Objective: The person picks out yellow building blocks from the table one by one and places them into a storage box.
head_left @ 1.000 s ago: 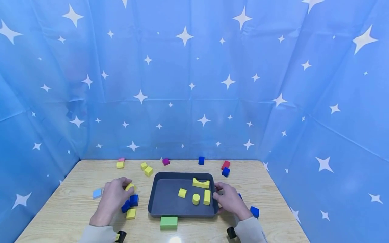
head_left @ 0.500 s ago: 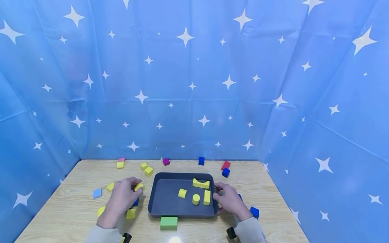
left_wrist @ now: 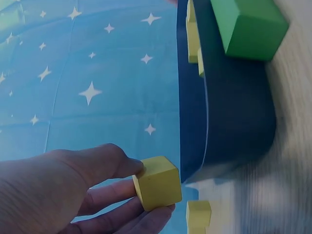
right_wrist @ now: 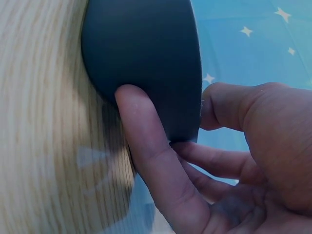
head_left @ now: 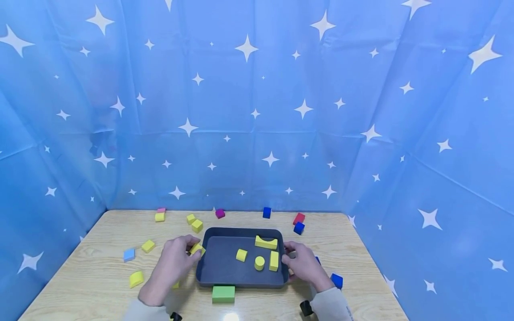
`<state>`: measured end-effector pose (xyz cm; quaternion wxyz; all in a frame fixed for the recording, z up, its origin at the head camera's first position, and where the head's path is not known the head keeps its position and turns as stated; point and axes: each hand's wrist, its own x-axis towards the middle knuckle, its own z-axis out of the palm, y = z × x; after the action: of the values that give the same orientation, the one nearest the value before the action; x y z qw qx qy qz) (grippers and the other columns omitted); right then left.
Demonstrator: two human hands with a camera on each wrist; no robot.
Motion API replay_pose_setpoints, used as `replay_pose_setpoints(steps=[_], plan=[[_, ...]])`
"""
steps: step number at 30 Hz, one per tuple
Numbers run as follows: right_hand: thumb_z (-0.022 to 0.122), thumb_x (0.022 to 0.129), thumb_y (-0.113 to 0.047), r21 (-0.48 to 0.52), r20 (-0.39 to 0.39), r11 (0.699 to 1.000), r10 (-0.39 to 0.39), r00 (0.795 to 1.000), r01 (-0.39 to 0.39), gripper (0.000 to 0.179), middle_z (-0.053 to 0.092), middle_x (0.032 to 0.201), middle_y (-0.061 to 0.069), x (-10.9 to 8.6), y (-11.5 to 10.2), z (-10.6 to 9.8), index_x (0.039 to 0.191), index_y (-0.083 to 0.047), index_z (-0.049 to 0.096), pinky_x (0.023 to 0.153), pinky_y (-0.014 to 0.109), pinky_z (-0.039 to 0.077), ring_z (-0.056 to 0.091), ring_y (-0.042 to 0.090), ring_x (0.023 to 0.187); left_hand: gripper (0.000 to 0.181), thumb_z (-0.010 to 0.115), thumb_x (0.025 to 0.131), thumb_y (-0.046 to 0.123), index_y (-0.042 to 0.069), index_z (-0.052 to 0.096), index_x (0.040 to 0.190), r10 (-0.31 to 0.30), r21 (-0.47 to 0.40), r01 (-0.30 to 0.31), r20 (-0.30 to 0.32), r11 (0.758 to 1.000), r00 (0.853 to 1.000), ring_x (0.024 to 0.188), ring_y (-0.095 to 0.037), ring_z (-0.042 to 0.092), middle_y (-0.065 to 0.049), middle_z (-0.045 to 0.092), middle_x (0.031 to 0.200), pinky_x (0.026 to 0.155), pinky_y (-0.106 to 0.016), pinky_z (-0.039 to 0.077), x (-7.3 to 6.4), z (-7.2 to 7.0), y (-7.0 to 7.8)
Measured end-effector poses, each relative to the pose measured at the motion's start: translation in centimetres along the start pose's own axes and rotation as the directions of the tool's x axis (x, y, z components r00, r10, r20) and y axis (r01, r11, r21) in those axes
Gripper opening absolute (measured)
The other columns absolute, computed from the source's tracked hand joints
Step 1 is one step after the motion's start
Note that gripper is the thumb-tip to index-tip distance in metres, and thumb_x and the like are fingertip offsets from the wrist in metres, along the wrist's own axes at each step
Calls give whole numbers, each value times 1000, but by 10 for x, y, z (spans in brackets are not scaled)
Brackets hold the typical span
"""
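Head view: pinching yellow cube (head_left: pixel 198 248) in left hand (head_left: pixel 174 261) beside left edge of tray (head_left: pixel 218 267), gripping right edge with right hand (head_left: pixel 305 263). Could knock cube against left wall and lose it outside if carried too low.

- Starry blue curtain (head_left: pixel 225 111), twelve o'clock beyond the tabletop (head_left: pixel 96 249)
- Purple block (head_left: pixel 220 214) near the far edge, twelve o'clock
- Red block (head_left: pixel 298 217), two o'clock
- Light-blue block (head_left: pixel 129 254), nine o'clock
- Green block (head_left: pixel 223 294), six o'clock

Dk grey tray (head_left: pixel 218 267), yel block (left_wrist: pixel 160 189), blue backdrop (head_left: pixel 225 107) w/ wht stars (head_left: pixel 303 109), lt wood-grain table (head_left: pixel 100 249).
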<state>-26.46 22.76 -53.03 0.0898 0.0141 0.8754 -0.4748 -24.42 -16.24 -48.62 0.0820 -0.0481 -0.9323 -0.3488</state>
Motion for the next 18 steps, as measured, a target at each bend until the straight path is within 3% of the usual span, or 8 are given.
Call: replay_pose_setpoints(steps=[10, 18], plan=[[71, 109, -7, 13, 0, 1000, 0, 1000, 0, 55, 71, 138, 19, 1, 0, 1, 162, 1, 64, 61, 42, 70, 77, 22, 92, 27, 92, 96, 4, 0, 86, 122, 62, -15, -61, 59, 998, 996, 84, -11, 69, -7, 85, 103, 69, -27, 61, -5, 24, 13], [72, 109, -7, 6, -16, 1000, -3, 1000, 3, 53, 71, 137, 18, 0, 0, 0, 161, 0, 65, 61, 42, 70, 76, 23, 93, 24, 94, 94, 3, 2, 87, 116, 123, -4, -123, 87, 992, 989, 84, -12, 69, -7, 85, 103, 69, -26, 61, -9, 44, 19]])
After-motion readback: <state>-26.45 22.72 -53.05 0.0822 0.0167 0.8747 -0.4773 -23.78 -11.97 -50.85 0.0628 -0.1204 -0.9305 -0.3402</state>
